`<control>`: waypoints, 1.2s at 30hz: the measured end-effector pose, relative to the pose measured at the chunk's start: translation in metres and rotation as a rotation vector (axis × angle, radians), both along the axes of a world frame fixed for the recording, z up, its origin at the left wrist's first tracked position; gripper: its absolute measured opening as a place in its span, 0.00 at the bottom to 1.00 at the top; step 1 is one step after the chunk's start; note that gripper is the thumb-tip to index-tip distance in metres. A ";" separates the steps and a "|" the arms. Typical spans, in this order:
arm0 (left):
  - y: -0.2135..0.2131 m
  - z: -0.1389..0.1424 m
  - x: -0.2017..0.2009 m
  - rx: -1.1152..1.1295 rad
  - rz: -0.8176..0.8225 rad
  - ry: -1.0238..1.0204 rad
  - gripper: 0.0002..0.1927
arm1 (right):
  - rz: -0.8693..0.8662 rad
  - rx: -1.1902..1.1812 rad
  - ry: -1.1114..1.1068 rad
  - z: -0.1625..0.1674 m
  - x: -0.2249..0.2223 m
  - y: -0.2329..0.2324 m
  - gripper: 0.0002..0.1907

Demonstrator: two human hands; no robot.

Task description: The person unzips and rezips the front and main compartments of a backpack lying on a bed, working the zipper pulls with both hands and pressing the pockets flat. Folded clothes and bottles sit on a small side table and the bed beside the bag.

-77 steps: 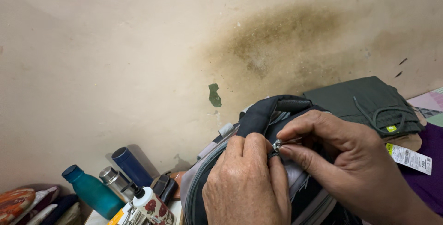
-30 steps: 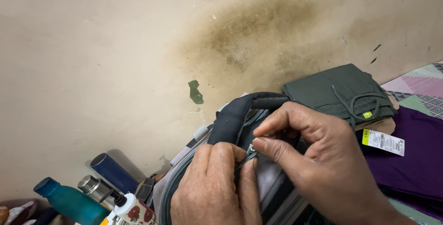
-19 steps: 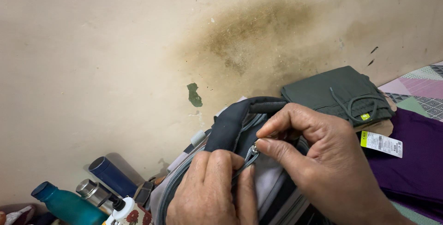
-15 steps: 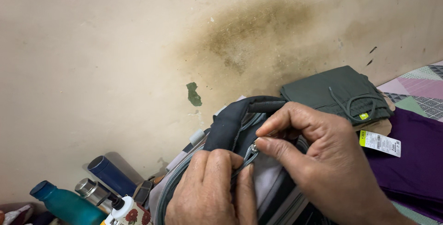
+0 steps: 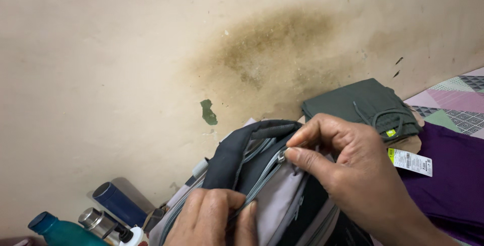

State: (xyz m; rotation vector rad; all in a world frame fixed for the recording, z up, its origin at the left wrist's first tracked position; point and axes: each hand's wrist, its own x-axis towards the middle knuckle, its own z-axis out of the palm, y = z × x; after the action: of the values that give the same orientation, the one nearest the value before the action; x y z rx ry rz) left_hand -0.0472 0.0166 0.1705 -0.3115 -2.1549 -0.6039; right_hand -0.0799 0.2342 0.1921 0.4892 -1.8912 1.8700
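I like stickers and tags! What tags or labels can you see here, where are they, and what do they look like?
Paper tag: right of the right hand, lying between the folded green trousers and the purple cloth; white rectangle with dark print and a yellow-green end.
Small label: on the green trousers' near edge; tiny bright yellow-green square.

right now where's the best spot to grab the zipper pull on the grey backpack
Pinch the small metal zipper pull flat between thumb and forefinger, coming from the right as the right hand does. It sits on the curved zip track near the top of the backpack, while the left hand braces the fabric below.
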 end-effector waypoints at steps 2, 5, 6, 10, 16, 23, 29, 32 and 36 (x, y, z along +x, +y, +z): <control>-0.004 0.007 -0.002 -0.024 -0.013 -0.057 0.10 | 0.081 -0.030 -0.045 0.002 0.000 0.003 0.02; 0.001 0.024 0.002 -0.118 -0.011 -0.033 0.13 | 0.127 -0.057 -0.061 0.005 0.001 0.003 0.02; 0.005 0.031 0.004 -0.159 -0.005 -0.007 0.15 | 0.133 -0.064 -0.059 0.005 0.002 0.003 0.02; 0.035 0.053 0.006 -0.320 -0.027 0.049 0.20 | 0.157 -0.066 -0.070 0.006 0.005 0.001 0.01; 0.059 0.066 0.003 -0.364 0.133 -0.109 0.18 | 0.206 -0.080 -0.028 0.009 0.006 0.003 0.01; 0.055 0.064 0.005 -0.381 0.143 -0.207 0.13 | 0.071 0.016 0.076 0.009 0.011 -0.005 0.02; 0.047 0.058 0.002 -0.346 0.096 -0.168 0.11 | 0.015 0.008 0.020 0.005 0.012 -0.008 0.03; 0.045 0.054 0.002 -0.311 0.066 -0.141 0.10 | 0.011 0.000 0.039 0.007 0.011 -0.008 0.02; 0.041 0.054 0.001 -0.249 -0.010 -0.070 0.09 | 0.062 -0.058 0.022 0.013 0.010 -0.009 0.01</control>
State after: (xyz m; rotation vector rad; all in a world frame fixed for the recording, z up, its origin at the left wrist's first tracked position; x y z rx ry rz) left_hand -0.0460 0.0573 0.2242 -0.4405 -2.3010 -0.3560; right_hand -0.0694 0.2249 0.2051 0.5531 -1.8220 1.9451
